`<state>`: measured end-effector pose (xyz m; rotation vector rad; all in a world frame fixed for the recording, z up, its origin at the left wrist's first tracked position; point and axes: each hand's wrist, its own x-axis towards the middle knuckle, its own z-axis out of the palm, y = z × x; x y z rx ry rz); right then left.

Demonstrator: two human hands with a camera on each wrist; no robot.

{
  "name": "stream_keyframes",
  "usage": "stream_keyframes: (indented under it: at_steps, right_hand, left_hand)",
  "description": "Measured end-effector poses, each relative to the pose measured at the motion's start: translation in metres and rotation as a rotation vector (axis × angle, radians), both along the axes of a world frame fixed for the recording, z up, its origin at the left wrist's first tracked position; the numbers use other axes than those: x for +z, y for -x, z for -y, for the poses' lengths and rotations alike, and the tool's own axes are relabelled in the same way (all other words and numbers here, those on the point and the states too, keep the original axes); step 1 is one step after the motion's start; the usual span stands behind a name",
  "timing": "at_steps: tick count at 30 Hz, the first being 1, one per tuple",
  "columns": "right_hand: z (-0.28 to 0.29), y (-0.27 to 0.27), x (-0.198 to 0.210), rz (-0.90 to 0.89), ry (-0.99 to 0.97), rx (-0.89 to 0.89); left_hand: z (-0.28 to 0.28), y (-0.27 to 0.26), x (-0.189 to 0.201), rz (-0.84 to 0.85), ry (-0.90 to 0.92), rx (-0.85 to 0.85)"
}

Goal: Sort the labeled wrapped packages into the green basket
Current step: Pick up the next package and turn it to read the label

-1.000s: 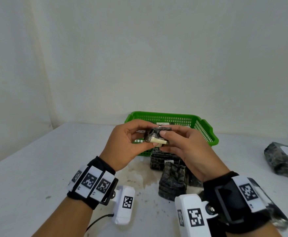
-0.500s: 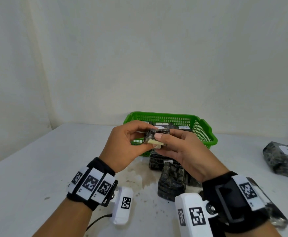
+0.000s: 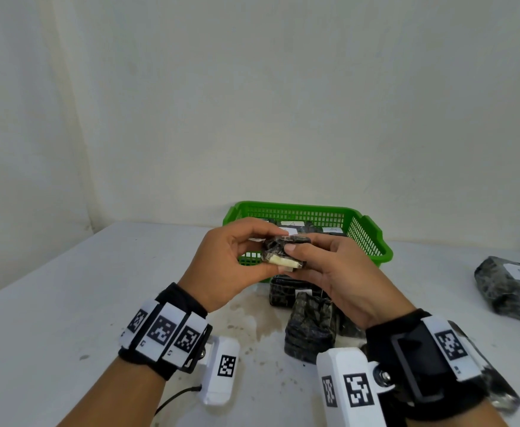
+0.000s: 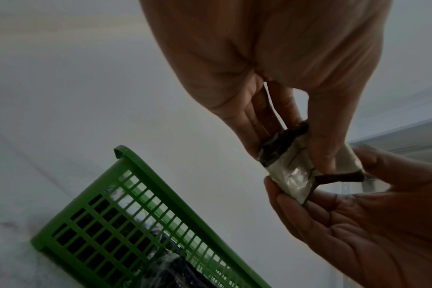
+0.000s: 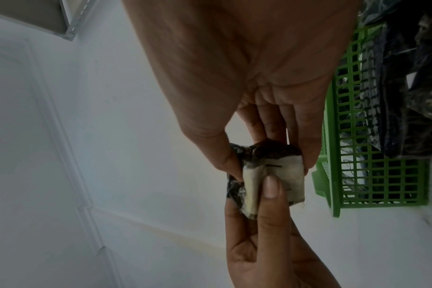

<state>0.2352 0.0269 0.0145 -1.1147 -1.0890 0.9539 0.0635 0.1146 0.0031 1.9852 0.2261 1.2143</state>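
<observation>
Black-wrapped small package (image 3: 285,252) w/ white label pinched by both hands, left hand (image 3: 231,263) & right hand (image 3: 329,272); barely moved since 1s ago, label check ongoing, green basket (image 3: 369,238) next.

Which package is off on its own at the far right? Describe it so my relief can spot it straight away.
Start at the green basket at the back of the white table, then look right, toward the table's edge. The lone dark wrapped package there carries a white label and, unlike the ones clustered in front of the basket, has nothing beside it.
</observation>
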Motion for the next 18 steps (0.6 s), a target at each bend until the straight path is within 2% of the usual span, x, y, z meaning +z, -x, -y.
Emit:
stream_keyframes:
  at_steps: [7,12,18]
  right_hand:
    - [0.0013,-0.0001,0.002,-0.039,0.004,0.069]
    - [-0.0002,-0.0013,0.0009,-0.019,-0.017,0.012]
    - [0.0066,-0.0001,0.0091,-0.031,0.097,0.11]
  left_hand:
    - [-0.0006,0.001,-0.0001,0.024,0.001,0.014]
    - [-0.0024,0.0004,-0.0011,0.013,-0.036,0.027]
    - [-0.0029,0.0007,-0.0002,0.015,-0.041,0.052]
